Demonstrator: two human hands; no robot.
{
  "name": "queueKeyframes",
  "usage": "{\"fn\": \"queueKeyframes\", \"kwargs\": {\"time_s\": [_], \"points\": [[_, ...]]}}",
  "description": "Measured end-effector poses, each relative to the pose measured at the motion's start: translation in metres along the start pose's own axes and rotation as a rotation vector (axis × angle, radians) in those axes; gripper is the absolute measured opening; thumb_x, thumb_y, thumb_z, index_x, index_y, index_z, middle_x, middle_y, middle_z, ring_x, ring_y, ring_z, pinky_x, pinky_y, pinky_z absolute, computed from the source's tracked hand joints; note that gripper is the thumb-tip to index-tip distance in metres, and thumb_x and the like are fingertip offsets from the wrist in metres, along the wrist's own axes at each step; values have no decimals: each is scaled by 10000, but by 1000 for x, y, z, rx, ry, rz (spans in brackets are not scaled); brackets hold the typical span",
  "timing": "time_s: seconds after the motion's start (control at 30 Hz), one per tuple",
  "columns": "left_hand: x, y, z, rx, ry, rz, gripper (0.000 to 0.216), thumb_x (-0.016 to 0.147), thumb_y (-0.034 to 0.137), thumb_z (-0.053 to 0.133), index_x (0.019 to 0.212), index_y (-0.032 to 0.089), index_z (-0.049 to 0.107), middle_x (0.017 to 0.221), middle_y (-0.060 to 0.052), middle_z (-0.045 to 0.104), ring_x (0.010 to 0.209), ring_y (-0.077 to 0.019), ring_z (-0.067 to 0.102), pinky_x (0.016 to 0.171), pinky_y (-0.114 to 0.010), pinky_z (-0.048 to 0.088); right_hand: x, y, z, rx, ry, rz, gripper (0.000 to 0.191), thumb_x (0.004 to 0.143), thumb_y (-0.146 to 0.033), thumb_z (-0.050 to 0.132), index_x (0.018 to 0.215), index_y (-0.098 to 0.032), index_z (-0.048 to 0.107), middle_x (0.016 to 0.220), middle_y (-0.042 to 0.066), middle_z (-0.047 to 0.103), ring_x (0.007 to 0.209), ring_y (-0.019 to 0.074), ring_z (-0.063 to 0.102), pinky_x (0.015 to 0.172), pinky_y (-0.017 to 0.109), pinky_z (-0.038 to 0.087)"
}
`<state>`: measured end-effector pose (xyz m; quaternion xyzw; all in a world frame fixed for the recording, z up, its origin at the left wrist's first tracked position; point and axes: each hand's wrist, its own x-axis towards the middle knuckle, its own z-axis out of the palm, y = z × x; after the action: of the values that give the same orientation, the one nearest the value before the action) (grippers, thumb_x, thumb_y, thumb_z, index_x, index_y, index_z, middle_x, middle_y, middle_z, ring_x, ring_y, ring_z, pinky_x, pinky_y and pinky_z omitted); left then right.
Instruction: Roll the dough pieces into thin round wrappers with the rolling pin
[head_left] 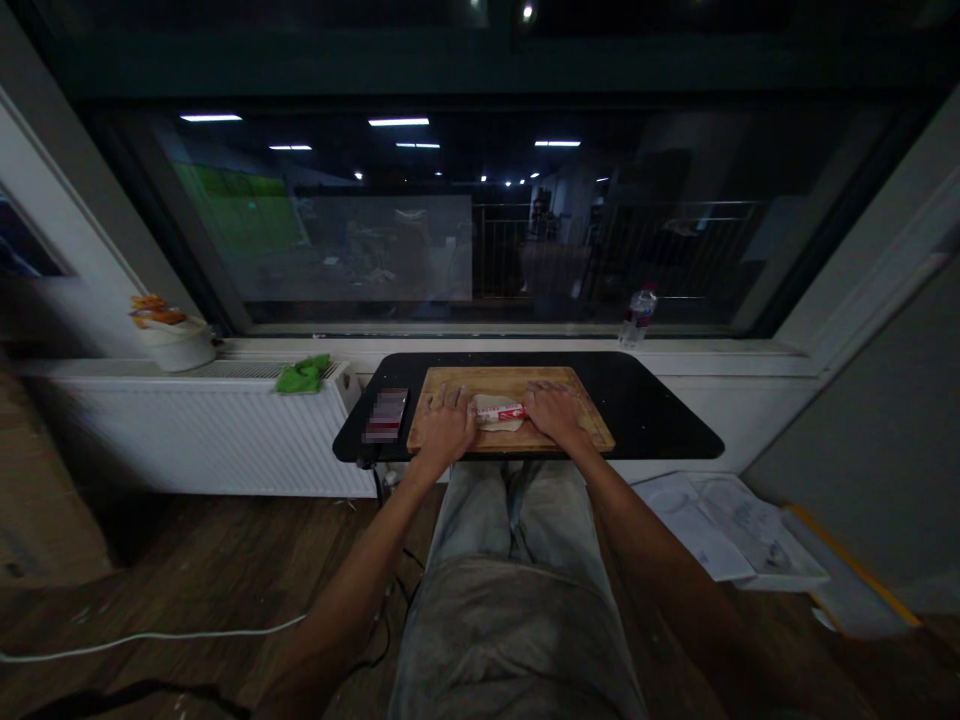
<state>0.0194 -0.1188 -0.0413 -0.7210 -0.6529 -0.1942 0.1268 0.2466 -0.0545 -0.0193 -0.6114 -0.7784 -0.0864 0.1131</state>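
A wooden cutting board (592,428) lies on a small black table in front of me. On it is a flat, pale sheet of dough (504,426). Across the dough rests a rolling pin (501,412) with a red and white label around its middle. My left hand (448,420) covers the pin's left end, and my right hand (555,408) covers its right end. Both palms face down over the pin, knuckles up, hiding its ends.
Left of the board, a phone (386,415) lies on the black table (660,425). A green cloth (303,374) and a white tub (178,345) sit on the radiator (225,435). A bottle (638,316) stands on the windowsill. Papers (720,525) and a white cable (157,636) are on the floor.
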Motion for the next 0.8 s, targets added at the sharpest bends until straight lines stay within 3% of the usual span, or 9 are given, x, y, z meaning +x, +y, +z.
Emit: {"fn": "queueKeyframes", "kwargs": {"time_s": [0.2,0.33,0.47,0.63,0.8], "points": [[43,-16,0,65,-102,19,559,1183,357,336,1635,137,582,1563,-205,684,1491,-376,586,1237,-560,449,31,-3,2,37,-75,36,550,1170,-293,343,1580,-166,687,1615,138,680,1499,297,611,1266,393,401],[69,-26,3,91,-168,67,546,1172,334,351,1642,171,576,1628,-205,626,1483,-377,570,1193,-564,481,44,-4,-2,42,-91,59,531,1190,-323,341,1513,-131,716,1522,187,735,1406,303,673,1195,375,437],[93,-33,11,133,-186,149,490,1146,303,389,1513,175,688,1702,-207,545,1522,-398,525,1191,-600,482,54,-6,-3,37,-69,107,514,1197,-335,324,1426,-135,739,1427,211,770,1323,315,711,1105,382,490],[118,-35,23,66,-224,-8,526,1153,329,379,1592,133,592,1555,-237,659,1470,-364,601,1197,-551,498,62,-7,-5,22,-84,106,531,1209,-362,301,1343,-124,757,1394,221,774,1323,319,692,1088,397,496],[124,-37,28,51,-228,-20,507,1137,349,411,1561,154,611,1517,-228,681,1433,-355,639,1165,-494,524,67,-4,-6,34,-97,90,545,1207,-357,298,1351,-119,767,1427,222,762,1353,323,676,1138,425,470]]}}
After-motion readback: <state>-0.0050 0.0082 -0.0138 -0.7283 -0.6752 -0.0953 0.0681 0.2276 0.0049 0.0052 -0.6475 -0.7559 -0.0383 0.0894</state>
